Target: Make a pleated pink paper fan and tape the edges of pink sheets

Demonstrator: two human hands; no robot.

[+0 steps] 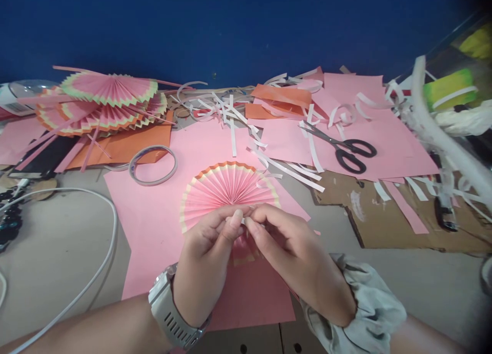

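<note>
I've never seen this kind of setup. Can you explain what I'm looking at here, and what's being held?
There is no machine: these are a person's two bare hands. The single picture comes from a camera worn on the head, looking forward and down. The left hand has a watch at the wrist; the right has a pale fabric band. Their fingertips meet around a small white piece, too hidden to identify. Just beyond is a pleated pink fan, over a pink sheet on the grey table. A roll of tape lies to the left, with more pleated paper behind it. To the right are scissors, cut white strips and cardboard.
</note>
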